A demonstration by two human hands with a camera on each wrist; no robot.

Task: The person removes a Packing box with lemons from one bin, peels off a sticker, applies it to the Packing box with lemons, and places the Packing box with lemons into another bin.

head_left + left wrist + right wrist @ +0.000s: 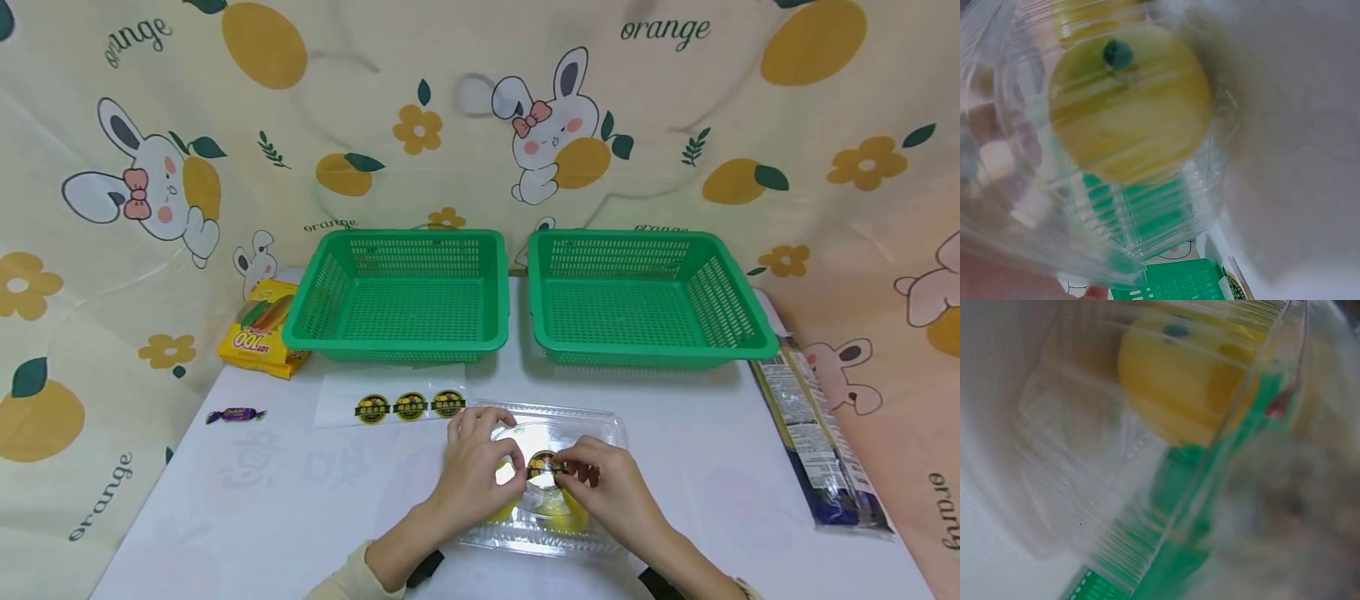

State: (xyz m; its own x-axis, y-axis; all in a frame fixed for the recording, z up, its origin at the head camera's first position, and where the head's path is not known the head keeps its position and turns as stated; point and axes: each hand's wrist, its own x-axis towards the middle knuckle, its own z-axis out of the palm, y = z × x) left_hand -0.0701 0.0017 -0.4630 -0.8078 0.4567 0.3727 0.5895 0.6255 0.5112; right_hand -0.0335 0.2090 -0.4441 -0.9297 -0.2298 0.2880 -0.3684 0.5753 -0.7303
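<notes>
A clear plastic clamshell box [600, 421] lies on the white table, lid down, with yellow round fruit [566, 512] inside. Over the lid is a round black-and-gold sticker [542, 468]. My left hand [476, 467] pinches its left edge between thumb and forefinger, other fingers reaching over the lid. At the opposite edge, my right hand [603, 475] pinches the sticker with thumb and fingertips. Through the ribbed box wall, one yellow fruit [1129, 112] shows large in the left wrist view, and another fruit [1179, 381] in the right wrist view.
Behind the box stand two green baskets [397, 346] [652, 350]. A sheet [337, 404] with three more round stickers lies left of the box. Farther left are a yellow snack bag [258, 329] and a purple wrapped candy [236, 414]. Flat plastic packaging [821, 442] lies along the right edge.
</notes>
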